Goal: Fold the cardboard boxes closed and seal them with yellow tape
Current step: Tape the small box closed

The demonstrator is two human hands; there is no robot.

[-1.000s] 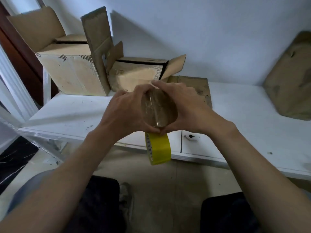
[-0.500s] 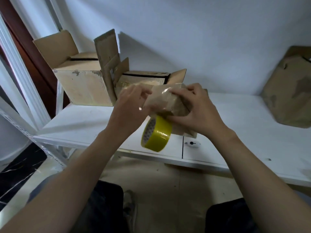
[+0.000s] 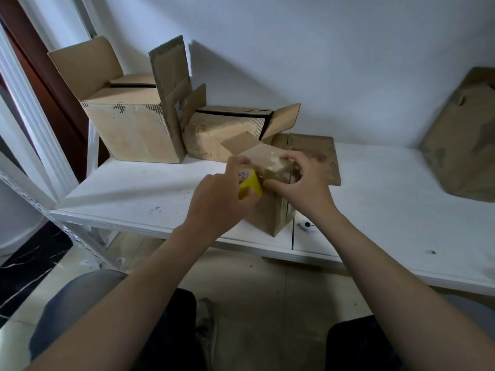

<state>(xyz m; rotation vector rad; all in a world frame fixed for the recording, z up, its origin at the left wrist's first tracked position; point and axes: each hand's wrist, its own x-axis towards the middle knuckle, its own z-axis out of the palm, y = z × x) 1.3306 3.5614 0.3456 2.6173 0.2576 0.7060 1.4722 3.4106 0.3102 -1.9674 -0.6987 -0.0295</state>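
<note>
While my right hand [image 3: 302,183] grips the small box [image 3: 270,212] at the front edge of the shelf [image 3: 128,191], my left hand [image 3: 217,202] holds the yellow tape [image 3: 250,187] against it. One flap looks open, I think. Two bigger boxes [image 3: 134,129] at the back left are not closed yet.

Head view: one wide-angle camera worn on the person's head, facing forward and down. It sits close above the white shelf [image 3: 134,191], whose front edge crosses the view below centre. The left hand [image 3: 217,202] and right hand [image 3: 305,186] meet near centre at the small cardboard box [image 3: 270,210] and yellow tape roll [image 3: 250,187]; the wall [image 3: 321,62] fills the top, the floor [image 3: 267,290] the bottom.
</note>
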